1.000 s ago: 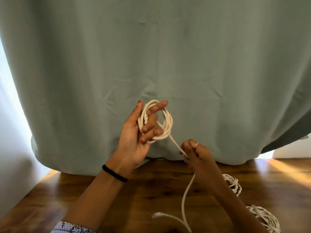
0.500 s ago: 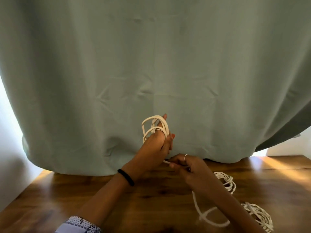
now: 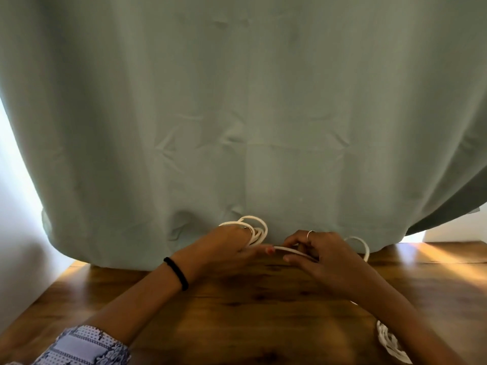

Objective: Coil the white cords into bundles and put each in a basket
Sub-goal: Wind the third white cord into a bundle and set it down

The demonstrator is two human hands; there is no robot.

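Note:
A white cord coil is looped around the fingers of my left hand, low above the wooden table. From the coil a loose strand runs right into my right hand, which pinches it between thumb and fingers. Behind that hand a further loop of cord curves up. Another coiled white bundle lies on the table at the lower right, partly hidden by my right forearm. No basket is in view.
A grey-green curtain hangs right behind the hands and fills most of the view, its hem touching the table's far edge. A white wall stands at the left.
Both hands have dropped toward the table, and the view tilted up. My left hand turned palm-down with the coil, and my right hand moved closer to it along the strand.

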